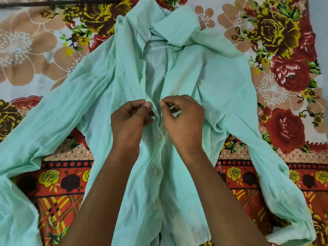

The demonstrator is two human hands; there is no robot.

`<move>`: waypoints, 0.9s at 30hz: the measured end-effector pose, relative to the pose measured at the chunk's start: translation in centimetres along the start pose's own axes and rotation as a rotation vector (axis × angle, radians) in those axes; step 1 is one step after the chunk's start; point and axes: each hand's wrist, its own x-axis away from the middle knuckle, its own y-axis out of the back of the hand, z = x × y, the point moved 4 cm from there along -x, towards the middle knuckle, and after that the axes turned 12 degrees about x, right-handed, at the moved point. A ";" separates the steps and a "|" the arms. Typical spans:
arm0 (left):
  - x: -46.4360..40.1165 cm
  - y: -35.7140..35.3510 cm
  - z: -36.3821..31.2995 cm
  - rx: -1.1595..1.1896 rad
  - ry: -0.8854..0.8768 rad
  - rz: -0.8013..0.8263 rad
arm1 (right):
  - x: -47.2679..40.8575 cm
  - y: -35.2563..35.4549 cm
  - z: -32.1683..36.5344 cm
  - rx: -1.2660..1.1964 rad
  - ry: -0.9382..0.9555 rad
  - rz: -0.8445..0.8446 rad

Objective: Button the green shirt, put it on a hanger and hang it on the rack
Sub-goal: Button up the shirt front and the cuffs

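My left hand [130,118] pinched the left placket edge of the green shirt [204,82]; my right hand [182,119] pinched the right edge, just beside it.

The green shirt [209,89] is showing a pale mint green all over, plain and without any print, and its buttons [155,171] are showing a whitish tone close to the cloth. The bedsheet [284,50] under it is showing a busy floral pattern: dark red and mustard-yellow roses with green leaves, large tan blossoms outlined in white on a pale ground, and, nearer the camera, a red-orange band carrying yellow and dark brown roses, dots and yellow plaid lines.
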 end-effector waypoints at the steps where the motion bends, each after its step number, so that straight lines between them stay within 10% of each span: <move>1: 0.0 -0.1 0.0 0.002 -0.009 0.003 | 0.0 0.0 0.1 -0.027 -0.005 0.012; 27: -0.3 -0.9 -0.9 -0.254 -0.203 0.073 | -1.1 -0.7 -1.0 -0.123 -0.069 0.309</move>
